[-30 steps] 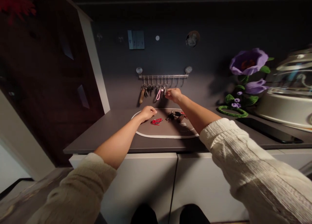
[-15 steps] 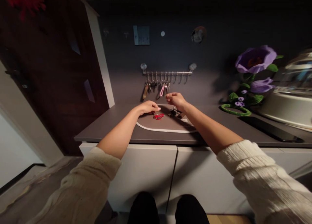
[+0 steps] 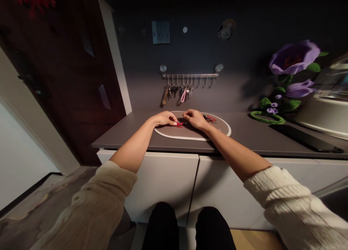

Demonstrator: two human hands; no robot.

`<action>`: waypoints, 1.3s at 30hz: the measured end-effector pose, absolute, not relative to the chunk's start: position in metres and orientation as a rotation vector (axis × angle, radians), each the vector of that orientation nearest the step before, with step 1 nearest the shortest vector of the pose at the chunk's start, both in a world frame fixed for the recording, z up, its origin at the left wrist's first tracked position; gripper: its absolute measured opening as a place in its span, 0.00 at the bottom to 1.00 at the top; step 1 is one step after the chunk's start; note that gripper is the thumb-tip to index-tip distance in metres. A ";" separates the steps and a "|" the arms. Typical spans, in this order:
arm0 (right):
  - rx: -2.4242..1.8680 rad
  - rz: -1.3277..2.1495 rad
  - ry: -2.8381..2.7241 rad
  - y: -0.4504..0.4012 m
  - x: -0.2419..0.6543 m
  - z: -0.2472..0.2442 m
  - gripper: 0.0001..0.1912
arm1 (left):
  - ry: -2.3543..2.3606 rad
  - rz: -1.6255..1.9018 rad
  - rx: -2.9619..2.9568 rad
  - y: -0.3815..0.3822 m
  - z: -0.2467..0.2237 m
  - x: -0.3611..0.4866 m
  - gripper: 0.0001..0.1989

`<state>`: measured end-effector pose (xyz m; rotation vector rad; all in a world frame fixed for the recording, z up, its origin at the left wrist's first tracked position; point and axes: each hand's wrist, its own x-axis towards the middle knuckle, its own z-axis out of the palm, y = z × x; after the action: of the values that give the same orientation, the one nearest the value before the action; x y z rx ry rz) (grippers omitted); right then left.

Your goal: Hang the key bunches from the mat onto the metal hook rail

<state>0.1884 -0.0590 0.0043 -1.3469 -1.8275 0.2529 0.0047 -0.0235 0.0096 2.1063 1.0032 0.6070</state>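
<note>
On the counter lies an oval brown mat with a white rim (image 3: 187, 138). My left hand (image 3: 165, 118) is over its left part, thumb and fingertips closed on a small red key bunch (image 3: 179, 124) that rests on the mat. Just to the right, my right hand (image 3: 196, 119) hovers low over the mat, its fingers curled and pressed together; whatever is in them is too small to make out. Beyond the right wrist lies another bunch of keys with red and dark parts (image 3: 211, 119), partly covered by that hand.
Behind the mat, a clear hook rail (image 3: 190, 75) on the dark wall carries several key bunches, one with a pink strap (image 3: 183, 96) and one with a brown tag (image 3: 164, 97). To the right are a purple flower decoration (image 3: 295, 58), a black phone-like slab (image 3: 307, 138) and a white domed container (image 3: 323, 116).
My right hand has come down from just below the hanging keys to the mat, nearer my left hand. My left fingertips have moved onto the red key bunch. The view has tilted slightly.
</note>
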 end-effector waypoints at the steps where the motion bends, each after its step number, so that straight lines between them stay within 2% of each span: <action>1: -1.360 0.203 -1.868 -0.059 0.188 0.004 0.05 | 1.002 0.607 2.117 -0.023 0.008 0.005 0.10; 7: -1.340 0.063 -2.056 -0.056 0.187 0.001 0.06 | 0.945 0.665 2.047 -0.017 0.004 0.005 0.10; 14: -1.269 0.084 -2.035 -0.051 0.185 -0.001 0.05 | 0.956 0.838 1.785 -0.018 0.006 0.008 0.08; 22: -1.314 0.017 -2.076 -0.053 0.180 0.001 0.09 | 0.973 0.936 1.530 -0.017 0.007 0.014 0.02; 39: -1.252 0.002 -2.071 -0.048 0.181 0.001 0.11 | 0.851 1.055 1.363 -0.015 0.009 0.014 0.04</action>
<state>0.1811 -0.0483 0.0010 -1.2523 -2.0712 0.0015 0.0140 -0.0152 0.0093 1.3634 0.8509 1.0550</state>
